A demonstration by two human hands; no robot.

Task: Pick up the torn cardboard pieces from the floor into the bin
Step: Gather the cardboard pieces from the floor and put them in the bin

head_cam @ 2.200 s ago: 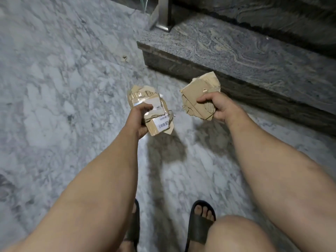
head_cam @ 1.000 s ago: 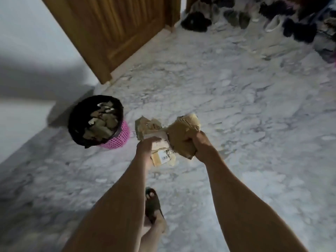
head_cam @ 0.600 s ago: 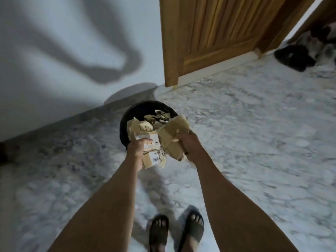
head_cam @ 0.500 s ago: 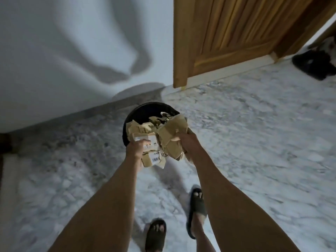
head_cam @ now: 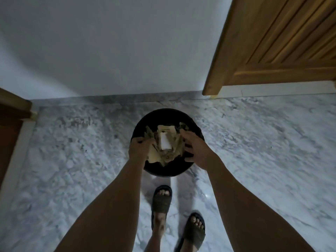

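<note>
Both forearms are reaching forward from the lower frame to mid-frame. The left hand [head_cam: 139, 149] and right hand [head_cam: 197, 148] are hovering over the bin [head_cam: 163, 113], fingers spread loosely either side of the cardboard pieces [head_cam: 166, 142]; whether either is gripping them I cannot tell. The pieces are sitting between the hands, inside the bin's rim. Marble floor [head_cam: 263, 142] is lying open around the bin, with the wall [head_cam: 118, 51] just above it.

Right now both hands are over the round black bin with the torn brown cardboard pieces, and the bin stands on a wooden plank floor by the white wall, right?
Not quite: the floor is wrong. The head view shows the round black bin standing on a grey-white marble floor, not wooden planks. The rest holds: the left hand and right hand are over it with the torn brown cardboard pieces, by the white wall.
</note>
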